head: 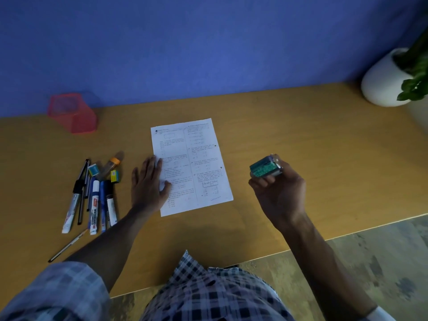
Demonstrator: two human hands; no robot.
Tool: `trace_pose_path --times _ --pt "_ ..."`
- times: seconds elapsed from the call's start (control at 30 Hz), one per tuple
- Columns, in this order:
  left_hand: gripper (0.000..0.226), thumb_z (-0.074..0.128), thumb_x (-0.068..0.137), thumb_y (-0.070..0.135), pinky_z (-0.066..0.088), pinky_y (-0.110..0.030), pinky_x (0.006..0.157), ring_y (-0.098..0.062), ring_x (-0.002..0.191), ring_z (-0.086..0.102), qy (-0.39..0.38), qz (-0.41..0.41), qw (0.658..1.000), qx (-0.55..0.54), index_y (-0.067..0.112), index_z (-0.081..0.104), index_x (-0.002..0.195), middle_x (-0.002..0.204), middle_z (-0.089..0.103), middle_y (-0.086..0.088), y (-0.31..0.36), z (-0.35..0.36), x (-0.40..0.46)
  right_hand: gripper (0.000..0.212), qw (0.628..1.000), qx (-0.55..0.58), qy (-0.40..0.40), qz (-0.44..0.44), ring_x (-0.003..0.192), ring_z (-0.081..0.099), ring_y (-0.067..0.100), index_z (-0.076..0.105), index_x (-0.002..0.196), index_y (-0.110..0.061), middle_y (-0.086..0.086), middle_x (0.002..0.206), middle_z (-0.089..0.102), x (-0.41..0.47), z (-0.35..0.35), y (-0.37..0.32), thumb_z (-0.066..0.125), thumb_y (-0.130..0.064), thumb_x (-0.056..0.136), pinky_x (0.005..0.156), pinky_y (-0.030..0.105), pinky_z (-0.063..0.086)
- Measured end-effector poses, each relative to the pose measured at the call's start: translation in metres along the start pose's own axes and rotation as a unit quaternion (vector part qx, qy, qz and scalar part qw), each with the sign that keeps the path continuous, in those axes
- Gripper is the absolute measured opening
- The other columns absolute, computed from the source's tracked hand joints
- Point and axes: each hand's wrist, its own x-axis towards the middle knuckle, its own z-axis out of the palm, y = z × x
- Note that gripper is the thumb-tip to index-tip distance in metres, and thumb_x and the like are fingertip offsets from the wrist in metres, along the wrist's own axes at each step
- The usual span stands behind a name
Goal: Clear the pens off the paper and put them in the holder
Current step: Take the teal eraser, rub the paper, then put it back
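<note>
**Paper bare, pens lying in a bunch to its left**

A wooden desk (289,140) is standing against a blue wall (185,42), with patterned floor showing past its near edge. A printed paper (196,158) is lying flat near the middle of the desk, slightly turned, with nothing but a hand resting on it.

The left hand (148,184) is lying flat with its fingers straight and slightly spread, the palm on the desk and the fingertips and thumb pressing on the left edge of the paper. The right hand (278,193) is hovering well to the right of the paper, its fingers curling round a small green block (266,167) and holding it above the desk; what the block is cannot be told.

The pens (92,198) are lying off the paper, in a loose bunch to the left of the left hand: several markers side by side, a few slimmer dark pens, and an orange-capped one (111,165) angling up at the top. Two small boxes (114,176) are sitting among their upper ends. One thin pen (68,246) is lying apart, nearer the desk edge, on a slant.

The pink mesh holder (74,114) is standing at the back left of the desk, touching or nearly touching the wall, well apart from the pens and looking empty. A white pot (384,82) with a green plant is sitting at the back right corner
</note>
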Motion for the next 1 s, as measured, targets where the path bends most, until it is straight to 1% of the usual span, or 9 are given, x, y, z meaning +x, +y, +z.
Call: trace_pose_path --times 0.1,0.23,0.37,0.53,0.63,0.7,0.77,0.87,1.0 --pt "0.075 0.025 0.089 0.053 0.011 -0.053 0.121 -0.025 0.152 0.013 -0.003 -0.003 1.0 0.0 0.015 0.023 0.154 0.163 0.02 -0.007 0.001 -0.001 0.0 0.017 0.997 0.038 -0.062 0.003 0.061 0.015 0.015 0.047 0.069 -0.018 -0.003 0.062 0.02 0.0 0.007 -0.014 0.062 -0.02 0.078 0.056 0.024 0.026" --pt "0.076 0.024 0.088 0.053 0.012 -0.053 0.121 -0.026 0.151 0.014 -0.003 -0.004 1.0 -0.003 0.014 0.024 0.154 0.163 0.021 -0.007 0.003 -0.003 0.0 0.012 0.988 0.068 -0.138 0.002 0.058 0.025 0.013 0.057 0.07 -0.019 -0.004 0.065 0.022 0.004 0.008 -0.027 0.055 -0.018 0.082 0.058 0.024 0.029" --pt "0.077 0.023 0.088 0.053 0.014 -0.055 0.121 -0.027 0.151 0.016 -0.003 -0.002 1.0 0.001 0.013 0.025 0.153 0.162 0.022 -0.008 0.006 -0.006 0.0 0.028 0.993 0.058 -0.103 0.011 0.061 0.019 0.014 0.044 0.074 -0.018 -0.004 0.063 0.021 0.014 0.003 -0.032 0.072 -0.023 0.073 0.06 0.027 0.022" --pt "0.076 0.024 0.089 0.053 0.012 -0.053 0.122 -0.026 0.151 0.015 0.0 -0.003 1.0 -0.003 0.014 0.024 0.154 0.163 0.02 -0.008 0.005 -0.006 0.0 0.018 0.998 0.037 -0.056 0.002 0.062 0.017 0.014 0.054 0.066 -0.02 -0.005 0.058 0.029 0.031 -0.006 -0.035 0.064 -0.025 0.079 0.062 0.028 0.017" --pt "0.075 0.025 0.089 0.053 0.012 -0.053 0.121 -0.026 0.151 0.014 -0.002 -0.004 1.0 -0.006 0.016 0.023 0.154 0.163 0.019 -0.007 0.003 -0.004 0.0 0.025 0.999 -0.025 -0.012 -0.024 0.055 0.031 0.01 0.062 0.075 -0.015 -0.006 0.055 0.039 0.046 -0.016 -0.039 0.047 -0.027 0.092 0.057 0.023 0.029" --pt "0.074 0.026 0.089 0.053 0.012 -0.053 0.121 -0.025 0.151 0.014 -0.004 -0.006 1.0 -0.008 0.017 0.022 0.154 0.163 0.019 -0.006 0.003 -0.003 0.001 0.018 0.995 -0.076 0.016 -0.06 0.055 0.04 0.008 0.058 0.085 -0.009 -0.005 0.06 0.046 0.057 -0.022 -0.041 0.047 -0.023 0.091 0.057 0.019 0.036" --pt "0.074 0.027 0.089 0.053 0.012 -0.053 0.121 -0.025 0.151 0.015 -0.006 -0.009 1.0 -0.005 0.017 0.022 0.154 0.163 0.019 -0.005 0.002 -0.002 0.001 0.013 0.985 -0.133 0.041 -0.102 0.06 0.049 0.008 0.056 0.08 -0.011 -0.002 0.07 0.053 0.07 -0.029 -0.044 0.049 -0.017 0.089 0.058 0.017 0.041" --pt "0.074 0.028 0.089 0.053 0.014 -0.054 0.121 -0.025 0.151 0.016 -0.008 -0.015 1.0 0.001 0.018 0.022 0.154 0.163 0.02 -0.005 0.003 -0.002 0.001 0.018 0.953 -0.258 0.036 -0.154 0.065 0.05 0.014 0.062 0.073 -0.015 0.001 0.073 0.063 0.087 -0.04 -0.049 0.052 -0.015 0.087 0.061 0.024 0.039" --pt "0.075 0.028 0.089 0.054 0.014 -0.054 0.122 -0.025 0.151 0.015 -0.009 -0.017 1.0 0.003 0.018 0.022 0.154 0.163 0.019 -0.005 0.004 -0.002 0.002 0.017 0.911 -0.369 0.044 -0.18 0.068 0.059 0.017 0.071 0.087 -0.012 0.008 0.082 0.074 0.111 -0.05 -0.055 0.059 -0.024 0.086 0.06 0.023 0.039"
